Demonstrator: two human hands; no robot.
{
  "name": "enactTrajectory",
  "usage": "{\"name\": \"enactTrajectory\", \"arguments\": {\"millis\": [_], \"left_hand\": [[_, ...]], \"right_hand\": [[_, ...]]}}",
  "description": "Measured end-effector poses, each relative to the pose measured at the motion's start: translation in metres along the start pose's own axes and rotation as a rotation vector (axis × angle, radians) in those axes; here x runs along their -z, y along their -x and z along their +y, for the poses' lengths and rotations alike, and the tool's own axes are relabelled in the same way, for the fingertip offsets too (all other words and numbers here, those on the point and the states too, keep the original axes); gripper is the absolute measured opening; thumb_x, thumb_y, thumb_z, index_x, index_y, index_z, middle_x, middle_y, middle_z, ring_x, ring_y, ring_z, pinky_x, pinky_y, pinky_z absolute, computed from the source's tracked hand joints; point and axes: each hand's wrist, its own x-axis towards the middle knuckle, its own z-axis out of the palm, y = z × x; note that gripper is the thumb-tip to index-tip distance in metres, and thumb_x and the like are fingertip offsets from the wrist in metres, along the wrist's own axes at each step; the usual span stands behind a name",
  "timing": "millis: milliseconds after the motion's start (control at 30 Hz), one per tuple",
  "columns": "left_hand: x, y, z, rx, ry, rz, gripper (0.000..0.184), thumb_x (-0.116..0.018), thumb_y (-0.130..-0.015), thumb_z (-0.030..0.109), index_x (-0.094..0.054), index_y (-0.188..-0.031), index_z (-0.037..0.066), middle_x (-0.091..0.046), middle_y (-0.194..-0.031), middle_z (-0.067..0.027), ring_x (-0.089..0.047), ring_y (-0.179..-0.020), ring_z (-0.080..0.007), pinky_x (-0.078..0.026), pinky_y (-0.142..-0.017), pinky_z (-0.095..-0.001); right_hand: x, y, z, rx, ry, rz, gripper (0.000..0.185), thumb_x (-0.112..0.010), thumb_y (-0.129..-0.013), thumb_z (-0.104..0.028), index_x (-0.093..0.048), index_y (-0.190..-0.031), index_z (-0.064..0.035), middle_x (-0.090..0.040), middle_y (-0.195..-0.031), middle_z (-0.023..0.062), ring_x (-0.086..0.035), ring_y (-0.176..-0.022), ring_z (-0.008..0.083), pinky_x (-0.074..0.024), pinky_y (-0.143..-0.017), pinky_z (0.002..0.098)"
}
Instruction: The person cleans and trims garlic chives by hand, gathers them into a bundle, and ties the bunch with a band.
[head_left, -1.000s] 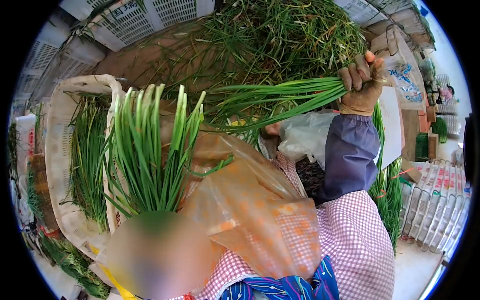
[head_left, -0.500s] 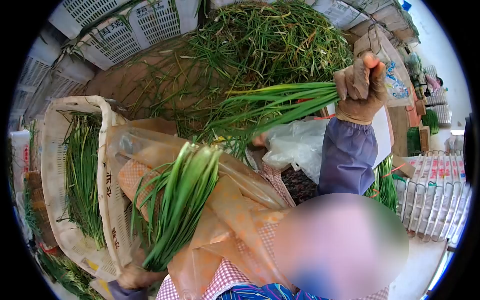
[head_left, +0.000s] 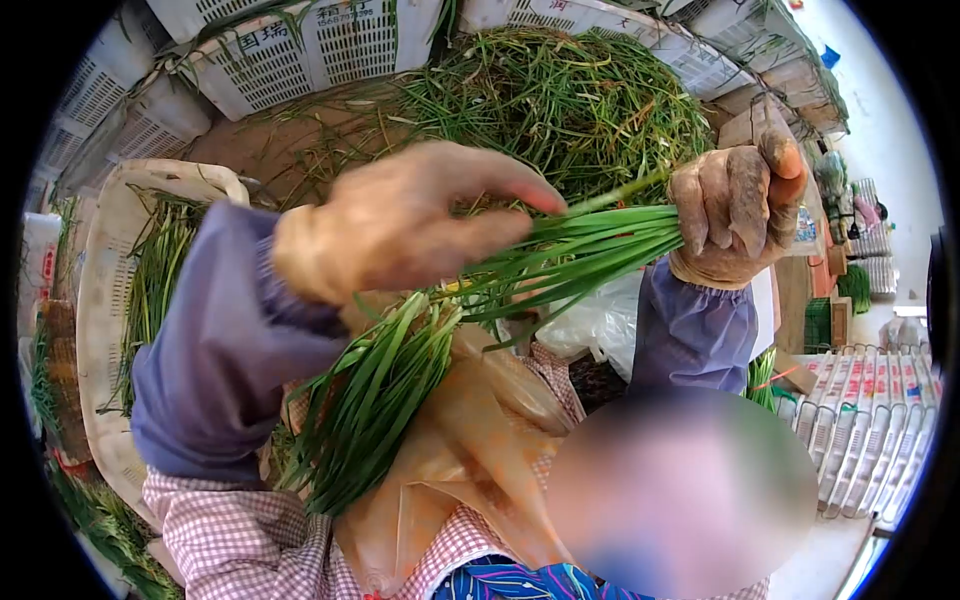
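My right hand (head_left: 735, 215), dirt-stained, is closed around a bunch of garlic chives (head_left: 610, 245), whose green leaves stick out to the left. My left hand (head_left: 420, 220) is raised across the middle, blurred by motion, its thumb and forefinger apart beside those leaves. One pale yellowish leaf (head_left: 625, 190) runs above the bunch towards the left fingertips; whether they touch it I cannot tell. Another pile of garlic chives (head_left: 375, 410) lies on the clear orange-patterned plastic apron (head_left: 450, 470) over my lap, pale ends upward.
A white plastic crate (head_left: 105, 290) holding chives stands at the left. A large heap of loose trimmed leaves (head_left: 570, 100) lies ahead, with stacked white crates (head_left: 270, 65) behind. A clear plastic bag (head_left: 600, 325) sits below the held bunch. More crates (head_left: 880, 410) stand at the right.
My left hand has risen from beside the crate at lower left to the held bunch's leaves. My right hand keeps its hold and has shifted slightly down. The view has tilted a little.
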Motion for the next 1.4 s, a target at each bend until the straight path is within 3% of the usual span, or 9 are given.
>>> {"name": "enactTrajectory", "arguments": {"millis": [267, 367, 467, 533, 733, 800, 833, 1200, 1400], "left_hand": [[-0.019, -0.025, -0.007, 0.331, 0.205, -0.14, 0.027, -0.066, -0.079, 0.017, -0.064, -0.105, 0.007, -0.064, -0.088, -0.003, -0.058, -0.077, -0.0092, -0.048, -0.071, -0.0253], [-0.022, -0.021, -0.022, 0.325, 0.269, -0.002, 0.025, -0.065, -0.08, 0.012, -0.063, -0.105, 0.005, -0.061, -0.084, 0.0004, -0.055, -0.075, -0.0072, -0.046, -0.068, -0.0231], [-0.017, -0.019, -0.023, 0.353, 0.251, 0.147, 0.028, -0.063, -0.082, 0.008, -0.06, -0.11, 0.004, -0.059, -0.084, 0.0014, -0.053, -0.074, -0.0058, -0.044, -0.067, -0.0211], [-0.012, -0.017, -0.024, 0.307, 0.228, 0.265, 0.031, -0.063, -0.083, 0.009, -0.059, -0.113, 0.005, -0.058, -0.084, 0.0013, -0.052, -0.073, -0.005, -0.044, -0.067, -0.0204], [0.007, -0.012, -0.028, 0.284, 0.194, 0.375, 0.031, -0.059, -0.085, 0.005, -0.057, -0.116, 0.008, -0.06, -0.09, -0.0031, -0.056, -0.081, -0.0107, -0.046, -0.076, -0.0257], [0.016, -0.013, -0.033, -0.12, -0.905, 0.618, 0.031, -0.061, -0.077, 0.003, -0.062, -0.107, 0.008, -0.064, -0.083, -0.0098, -0.061, -0.075, -0.0279, -0.049, -0.07, -0.0363], [0.017, -0.015, -0.034, -0.178, -0.986, 0.652, 0.029, -0.06, -0.075, 0.003, -0.063, -0.103, 0.007, -0.063, -0.087, -0.0141, -0.059, -0.082, -0.0368, -0.048, -0.075, -0.0425], [-0.046, -0.035, -0.027, 0.19, 0.327, 0.107, 0.031, -0.066, -0.08, 0.019, -0.063, -0.107, 0.004, -0.066, -0.097, -0.0073, -0.06, -0.093, -0.0148, -0.047, -0.083, -0.0291], [-0.05, -0.046, -0.022, 0.318, 0.179, -0.058, 0.033, -0.066, -0.079, 0.018, -0.062, -0.109, 0.005, -0.066, -0.094, -0.0056, -0.062, -0.087, -0.0131, -0.048, -0.079, -0.026]], "right_hand": [[-0.007, 0.014, 0.01, -0.012, -0.002, 0.105, 0.054, -0.045, -0.095, -0.032, -0.031, -0.14, -0.0068, -0.048, -0.053, -0.005, -0.047, -0.04, 0.0085, -0.0494, -0.049, 0.0322], [0.001, 0.018, 0.011, -0.107, 0.074, 0.098, 0.071, -0.05, -0.09, -0.044, -0.021, -0.143, -0.007, -0.056, -0.099, 0.0127, -0.057, -0.096, 0.028, -0.0483, -0.082, 0.0481], [-0.008, 0.018, 0.012, -0.147, 0.324, 0.439, 0.071, -0.051, -0.089, -0.047, -0.028, -0.139, -0.0015, -0.06, -0.103, 0.0175, -0.063, -0.086, 0.0275, -0.0548, -0.072, 0.0441], [0.006, 0.025, 0.004, -0.251, 0.262, 0.359, 0.073, -0.055, -0.086, -0.048, -0.031, -0.137, -0.0007, -0.058, -0.111, 0.0207, -0.055, -0.109, 0.0357, -0.0502, -0.086, 0.0483], [0.01, 0.038, 0.012, -0.162, 0.254, 0.523, 0.069, -0.053, -0.088, -0.046, -0.034, -0.135, 0.0, -0.059, -0.105, 0.0174, -0.062, -0.089, 0.029, -0.0532, -0.077, 0.0441], [0.011, 0.041, 0.009, -0.112, 0.139, 0.453, 0.065, -0.052, -0.09, -0.041, -0.032, -0.137, -0.0011, -0.059, -0.099, 0.0142, -0.06, -0.075, 0.0226, -0.0513, -0.067, 0.0402], [0.012, 0.041, 0.007, -0.058, 0.025, 0.375, 0.062, -0.051, -0.091, -0.036, -0.03, -0.139, -0.0022, -0.059, -0.094, 0.011, -0.058, -0.061, 0.0162, -0.0494, -0.057, 0.0363], [0.007, 0.042, -0.001, 0.061, 0.033, 0.395, 0.05, -0.047, -0.094, -0.023, -0.033, -0.137, -0.0003, -0.05, -0.062, 0.0007, -0.038, -0.034, 0.007, -0.0407, -0.039, 0.0284], [0.006, 0.045, 0.003, 0.091, 0.011, 0.37, 0.05, -0.046, -0.095, -0.021, -0.032, -0.137, 0.0011, -0.045, -0.052, -0.002, -0.034, -0.031, 0.0058, -0.0409, -0.036, 0.0267]]}}
